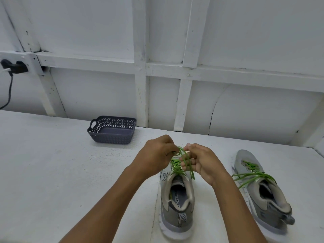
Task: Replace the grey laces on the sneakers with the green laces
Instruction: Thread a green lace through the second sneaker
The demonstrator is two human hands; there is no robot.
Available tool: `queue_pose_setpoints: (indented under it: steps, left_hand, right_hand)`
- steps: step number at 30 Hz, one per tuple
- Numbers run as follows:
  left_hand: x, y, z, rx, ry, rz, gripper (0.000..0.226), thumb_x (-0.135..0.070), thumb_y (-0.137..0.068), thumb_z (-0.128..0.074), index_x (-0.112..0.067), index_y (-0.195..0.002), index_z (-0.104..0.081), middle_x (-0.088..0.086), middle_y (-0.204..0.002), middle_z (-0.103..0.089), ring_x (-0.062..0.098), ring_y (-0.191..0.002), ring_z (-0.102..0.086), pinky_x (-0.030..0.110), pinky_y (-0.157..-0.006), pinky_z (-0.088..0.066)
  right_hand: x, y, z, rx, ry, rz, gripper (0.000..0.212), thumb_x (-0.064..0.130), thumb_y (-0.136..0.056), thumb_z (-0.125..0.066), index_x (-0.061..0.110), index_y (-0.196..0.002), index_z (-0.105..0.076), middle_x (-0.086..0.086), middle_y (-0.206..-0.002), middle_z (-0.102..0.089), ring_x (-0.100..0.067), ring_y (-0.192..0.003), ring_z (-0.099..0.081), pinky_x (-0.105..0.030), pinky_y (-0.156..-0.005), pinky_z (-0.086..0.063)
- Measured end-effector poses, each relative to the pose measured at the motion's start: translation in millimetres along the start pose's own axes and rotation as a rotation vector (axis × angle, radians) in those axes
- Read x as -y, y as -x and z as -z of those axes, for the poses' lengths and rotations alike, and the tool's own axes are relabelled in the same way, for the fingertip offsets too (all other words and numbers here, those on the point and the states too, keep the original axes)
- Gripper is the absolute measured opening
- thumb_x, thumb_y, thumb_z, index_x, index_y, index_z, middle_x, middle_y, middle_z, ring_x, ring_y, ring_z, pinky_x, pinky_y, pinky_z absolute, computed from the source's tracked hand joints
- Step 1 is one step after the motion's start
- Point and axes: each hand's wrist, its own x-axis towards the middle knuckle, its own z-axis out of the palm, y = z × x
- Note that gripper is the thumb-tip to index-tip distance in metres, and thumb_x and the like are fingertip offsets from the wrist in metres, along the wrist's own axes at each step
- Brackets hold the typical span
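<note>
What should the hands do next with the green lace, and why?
Probably pull the hands apart to tighten the loop. The left hand and right hand both pinch the green lace, which is looped between them above the sneaker, whose eyelets already look laced.

On my feed a dark grey plastic basket [112,137] with lattice walls and a loop handle stood on the white table [43,155], near its far edge and left of centre. Behind it I saw a white panelled wall [87,32] crossed by battens, one panel showing a thin crack [213,111]. At far left a black plug [15,66] sat on the rail, its cable [10,90] hanging down.
</note>
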Motion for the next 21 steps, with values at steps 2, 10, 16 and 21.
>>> queue_pose_setpoints:
  steps: [2,10,16,21]
  left_hand:
    - [-4.2,2.0,-7.1,-0.099,-0.051,-0.082,0.013,-0.004,-0.078,-0.075,-0.013,-0.088,-0.077,0.002,-0.087,-0.067,0.018,-0.064,-0.063,0.027,-0.053,-0.052]
    - [-10.0,4.1,-10.0,-0.239,0.076,0.007,0.019,-0.025,-0.086,-0.071,-0.009,-0.081,-0.063,-0.001,-0.077,-0.063,0.018,-0.06,-0.057,0.036,-0.051,-0.051]
    - [-9.5,13.6,-2.7,-0.193,0.446,0.276,0.018,-0.022,-0.084,-0.078,-0.01,-0.083,-0.065,-0.006,-0.081,-0.066,0.011,-0.08,-0.063,0.027,-0.069,-0.055]
    - [-0.3,27.9,0.7,-0.063,0.68,0.484,0.024,-0.035,-0.087,-0.073,-0.013,-0.083,-0.065,-0.003,-0.085,-0.068,0.006,-0.073,-0.063,0.027,-0.068,-0.053]
  right_hand:
    - [1.6,1.6,-2.5,0.035,0.077,-0.045,0.022,0.021,-0.1,-0.054,0.004,-0.094,-0.065,-0.014,-0.072,-0.066,-0.022,-0.058,-0.061,-0.032,-0.058,-0.054]
    - [-3.2,-3.5,4.2,0.045,0.069,0.069,0.023,0.022,-0.097,-0.057,0.002,-0.089,-0.066,-0.007,-0.073,-0.062,-0.018,-0.068,-0.057,-0.031,-0.072,-0.053]
    - [1.9,-4.9,9.0,-0.1,0.043,0.061,0.037,0.036,-0.101,-0.049,0.007,-0.08,-0.06,-0.006,-0.07,-0.058,-0.019,-0.071,-0.06,-0.036,-0.068,-0.052]
    - [-2.6,-8.2,12.1,-0.138,-0.124,-0.018,0.046,0.045,-0.095,-0.054,0.01,-0.065,-0.053,-0.007,-0.067,-0.057,-0.022,-0.068,-0.063,-0.037,-0.061,-0.052]
